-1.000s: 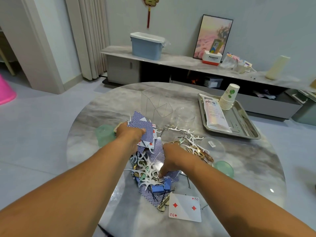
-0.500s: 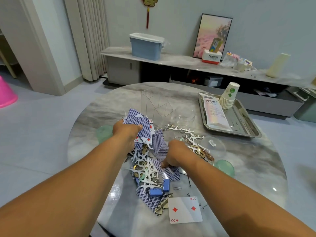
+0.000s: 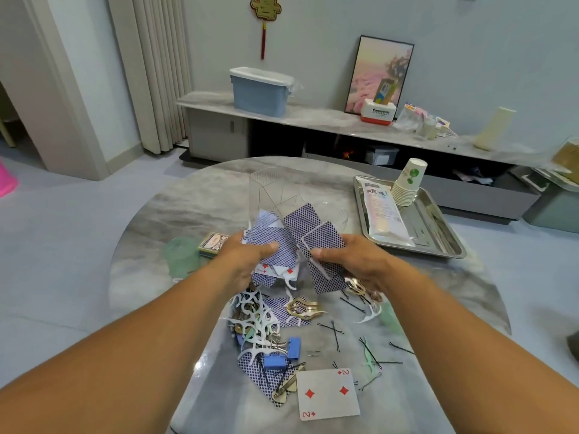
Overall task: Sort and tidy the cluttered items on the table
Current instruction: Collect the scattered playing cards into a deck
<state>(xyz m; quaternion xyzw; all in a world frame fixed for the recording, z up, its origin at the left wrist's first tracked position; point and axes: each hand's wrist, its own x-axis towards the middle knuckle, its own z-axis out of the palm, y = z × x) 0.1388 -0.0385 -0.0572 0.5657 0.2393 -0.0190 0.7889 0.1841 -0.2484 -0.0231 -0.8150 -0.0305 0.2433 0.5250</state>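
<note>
Centre frame: left hand grips a messy fan of blue-backed playing cards; right hand grips a smaller card stack, both above a round marble worktop. Below them, lower centre: floss picks, blue clips, bobby pins & a face-up 2 of diamonds. Upper right: steel tray w/ paper cups. Card box just left of left hand.

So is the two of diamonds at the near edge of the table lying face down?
No, the two of diamonds lies face up on the table, its red pips and numerals showing.
</note>
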